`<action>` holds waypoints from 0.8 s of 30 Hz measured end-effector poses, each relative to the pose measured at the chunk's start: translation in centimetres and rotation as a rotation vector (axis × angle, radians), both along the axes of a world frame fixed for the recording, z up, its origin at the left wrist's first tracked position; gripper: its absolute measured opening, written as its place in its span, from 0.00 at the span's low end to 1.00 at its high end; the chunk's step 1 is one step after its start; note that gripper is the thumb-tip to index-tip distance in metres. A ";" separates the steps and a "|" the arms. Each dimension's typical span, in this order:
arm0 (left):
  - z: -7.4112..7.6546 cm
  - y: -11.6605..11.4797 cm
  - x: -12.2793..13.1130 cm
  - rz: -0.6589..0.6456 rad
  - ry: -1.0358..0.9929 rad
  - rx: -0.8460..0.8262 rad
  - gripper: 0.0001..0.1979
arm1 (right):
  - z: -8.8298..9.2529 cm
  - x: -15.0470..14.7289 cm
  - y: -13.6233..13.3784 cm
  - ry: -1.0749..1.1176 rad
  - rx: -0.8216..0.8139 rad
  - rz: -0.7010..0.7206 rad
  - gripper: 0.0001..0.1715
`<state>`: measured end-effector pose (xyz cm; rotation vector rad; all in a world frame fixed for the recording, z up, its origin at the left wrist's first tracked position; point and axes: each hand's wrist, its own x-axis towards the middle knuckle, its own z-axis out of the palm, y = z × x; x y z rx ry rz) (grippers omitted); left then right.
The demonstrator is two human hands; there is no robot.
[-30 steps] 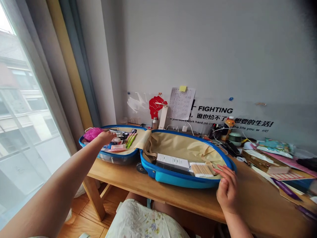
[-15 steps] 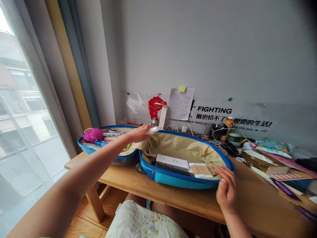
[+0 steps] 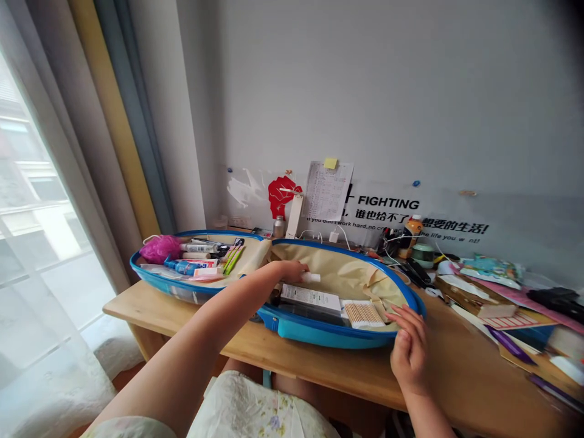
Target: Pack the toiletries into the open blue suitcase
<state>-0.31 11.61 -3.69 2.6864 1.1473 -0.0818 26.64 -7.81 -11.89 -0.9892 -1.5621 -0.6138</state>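
Note:
A blue suitcase (image 3: 328, 334) with a beige lining lies opened out into two halves on the wooden table. My left hand (image 3: 292, 272) is over its right half, closed around a small white bottle (image 3: 311, 277); only one end sticks out of the fingers. Below that hand lie a white printed box (image 3: 310, 298) and a pack of cotton swabs (image 3: 364, 314). At the right end of the suitcase, my right hand (image 3: 409, 347) rests against the rim with its fingers stretched out, holding nothing.
The left half holds a pink bath puff (image 3: 160, 249), a blue bottle (image 3: 181, 266), green toothbrushes (image 3: 233, 258) and several tubes. Drinks bottle (image 3: 410, 234), cables and papers clutter the table (image 3: 465, 377) at right. A wall (image 3: 387, 91) stands behind.
My left hand has moved right and down with the white bottle, from above the hinge into the right half. My right hand stays at the rim. The view has shifted slightly.

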 end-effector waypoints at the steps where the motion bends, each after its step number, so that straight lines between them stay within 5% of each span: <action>1: -0.3 0.2 0.0 0.006 0.008 -0.016 0.23 | 0.0 0.0 0.0 0.004 -0.002 0.001 0.20; 24: -2.7 1.6 0.2 -0.058 0.013 -0.064 0.25 | 0.1 -0.1 0.0 0.046 -0.020 0.007 0.23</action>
